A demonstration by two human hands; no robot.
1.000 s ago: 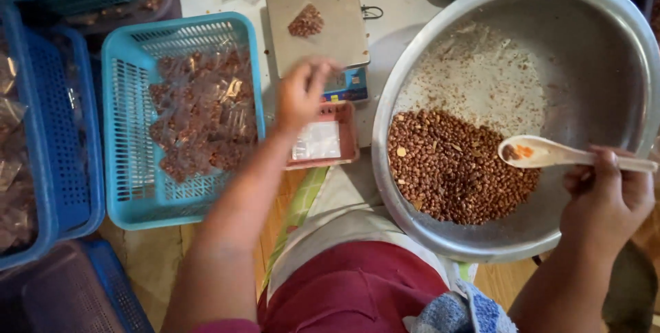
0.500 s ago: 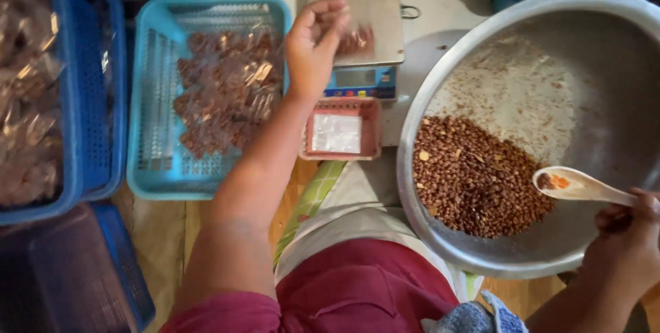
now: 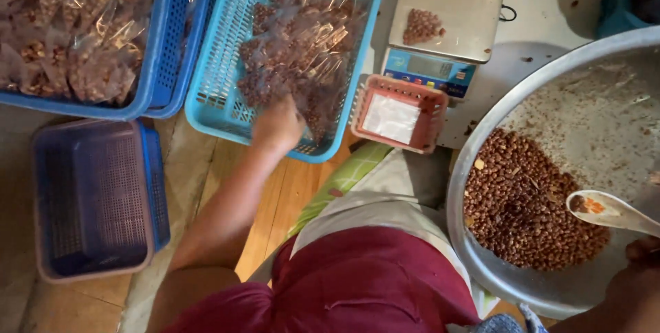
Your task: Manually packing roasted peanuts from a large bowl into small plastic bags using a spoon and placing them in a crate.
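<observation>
My left hand (image 3: 276, 126) reaches over the near rim of a light blue basket (image 3: 218, 109) and rests among clear packets of brown nuts (image 3: 302, 51). Its fingers are hidden by the packets. At the lower right edge, my right hand (image 3: 641, 259) grips the handle of a white spoon (image 3: 605, 210). The spoon hangs over a heap of brown nuts (image 3: 526, 202) inside a big metal bowl (image 3: 481, 264). A small bagged portion of nuts (image 3: 421, 25) lies on a digital scale (image 3: 447, 9).
A small red basket (image 3: 399, 109) with a white slip stands in front of the scale. A dark blue basket (image 3: 155, 65) with more packets is at the upper left. Another blue basket (image 3: 96, 199) sits below it. Wooden floor lies between them.
My left hand has moved from the scale down and left into the light blue basket. The view has shifted, so the bowl and spoon now sit further right.
</observation>
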